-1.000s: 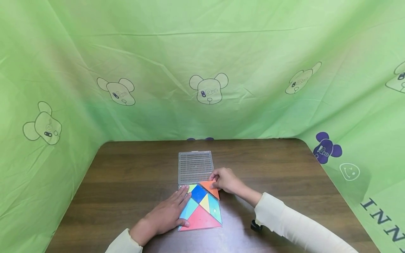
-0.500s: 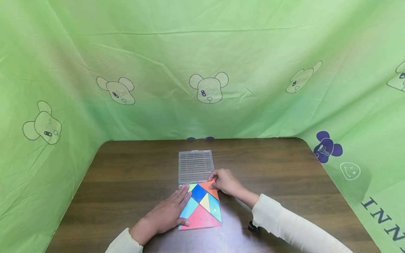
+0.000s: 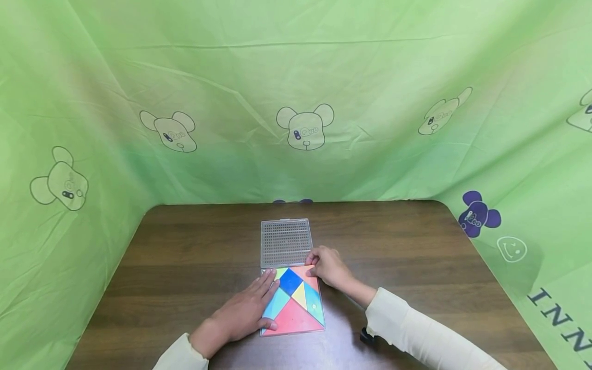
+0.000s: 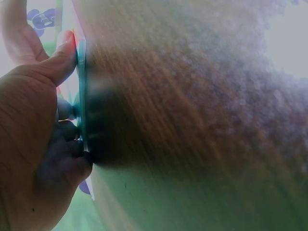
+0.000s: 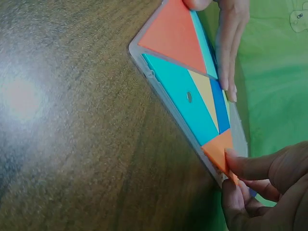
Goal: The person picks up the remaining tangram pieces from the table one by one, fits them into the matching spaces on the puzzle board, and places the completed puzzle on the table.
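Note:
A square clear case holds tangram pieces: a large red triangle point(image 3: 293, 319), a blue square point(image 3: 291, 282), a small yellow triangle point(image 3: 300, 296), a teal piece point(image 5: 185, 96) and a light-blue piece point(image 3: 276, 304). My left hand point(image 3: 245, 310) lies across the case's left side, fingers straight over the pieces and thumb on the red triangle's corner. At the far right corner my right hand point(image 3: 330, 266) pinches an orange triangle point(image 5: 219, 150) between thumb and fingers. In the right wrist view, that triangle's outer corner sits slightly above the case rim point(image 5: 171, 113).
The case's lid point(image 3: 287, 242), gridded and transparent, lies open behind it on the brown wooden table point(image 3: 199, 257). A green curtain point(image 3: 305, 77) with bear drawings surrounds the table. A small black object point(image 3: 367, 337) shows beneath the right sleeve.
The orange triangle has shifted slightly left and settled against the blue square and teal piece, closing the dark gap. The right forearm moved a little left. My left hand stayed still.

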`<state>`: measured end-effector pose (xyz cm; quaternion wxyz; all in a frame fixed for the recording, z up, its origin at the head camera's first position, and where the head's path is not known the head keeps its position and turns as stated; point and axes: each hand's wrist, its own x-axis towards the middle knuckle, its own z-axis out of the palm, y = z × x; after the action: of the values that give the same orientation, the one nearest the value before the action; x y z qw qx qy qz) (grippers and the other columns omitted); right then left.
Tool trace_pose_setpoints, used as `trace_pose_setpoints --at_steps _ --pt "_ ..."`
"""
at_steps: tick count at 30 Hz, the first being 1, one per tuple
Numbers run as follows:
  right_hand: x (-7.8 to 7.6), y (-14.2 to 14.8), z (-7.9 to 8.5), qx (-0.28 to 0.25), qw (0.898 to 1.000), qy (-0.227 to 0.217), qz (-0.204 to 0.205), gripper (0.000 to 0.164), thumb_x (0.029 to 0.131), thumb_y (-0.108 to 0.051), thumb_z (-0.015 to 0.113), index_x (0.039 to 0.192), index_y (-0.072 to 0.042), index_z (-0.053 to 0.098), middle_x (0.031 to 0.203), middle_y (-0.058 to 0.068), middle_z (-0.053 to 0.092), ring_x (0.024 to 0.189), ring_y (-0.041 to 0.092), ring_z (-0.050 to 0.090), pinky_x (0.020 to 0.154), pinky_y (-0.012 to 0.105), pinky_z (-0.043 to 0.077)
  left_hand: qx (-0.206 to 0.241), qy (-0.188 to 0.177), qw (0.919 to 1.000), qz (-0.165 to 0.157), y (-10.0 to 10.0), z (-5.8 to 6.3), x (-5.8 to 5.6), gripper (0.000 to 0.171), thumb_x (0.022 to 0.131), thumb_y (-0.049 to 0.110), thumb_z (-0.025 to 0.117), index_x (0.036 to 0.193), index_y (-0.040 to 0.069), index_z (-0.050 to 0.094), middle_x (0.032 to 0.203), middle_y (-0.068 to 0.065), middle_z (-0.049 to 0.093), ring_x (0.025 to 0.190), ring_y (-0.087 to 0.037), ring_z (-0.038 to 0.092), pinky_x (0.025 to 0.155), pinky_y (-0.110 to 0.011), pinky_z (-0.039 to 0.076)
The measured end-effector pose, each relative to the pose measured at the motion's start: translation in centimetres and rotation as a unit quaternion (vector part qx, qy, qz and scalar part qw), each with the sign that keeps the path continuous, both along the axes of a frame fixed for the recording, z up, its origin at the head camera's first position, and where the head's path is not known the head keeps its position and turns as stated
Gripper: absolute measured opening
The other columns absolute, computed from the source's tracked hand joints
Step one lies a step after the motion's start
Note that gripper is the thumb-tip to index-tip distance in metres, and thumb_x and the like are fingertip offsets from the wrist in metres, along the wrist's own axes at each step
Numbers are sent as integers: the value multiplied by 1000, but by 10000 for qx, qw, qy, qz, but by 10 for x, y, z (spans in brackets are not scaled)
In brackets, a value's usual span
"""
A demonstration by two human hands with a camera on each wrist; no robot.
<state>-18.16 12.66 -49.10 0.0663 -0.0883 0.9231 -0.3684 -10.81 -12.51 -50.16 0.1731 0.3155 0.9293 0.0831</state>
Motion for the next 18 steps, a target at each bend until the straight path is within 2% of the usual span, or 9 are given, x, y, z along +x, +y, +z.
trace_pose_setpoints --at_steps 9,18 --pt "4 2 -6 -224 9995 220 35 18 76 7 84 72 -5 71 67 1 64 60 7 56 53 17 48 33 -22 10000 10 -1 -1 1 95 94 72 51 165 15 23 174 -6 11 161 -28 12 126 -48 30" --pt "9 0 -6 -122 9987 487 -31 19 77 6 85 71 -6 71 76 3 61 66 9 56 58 18 49 82 138 9998 -132 -5 -5 0 94 95 72 47 165 14 22 175 -7 9 162 -28 11 126 -47 29"
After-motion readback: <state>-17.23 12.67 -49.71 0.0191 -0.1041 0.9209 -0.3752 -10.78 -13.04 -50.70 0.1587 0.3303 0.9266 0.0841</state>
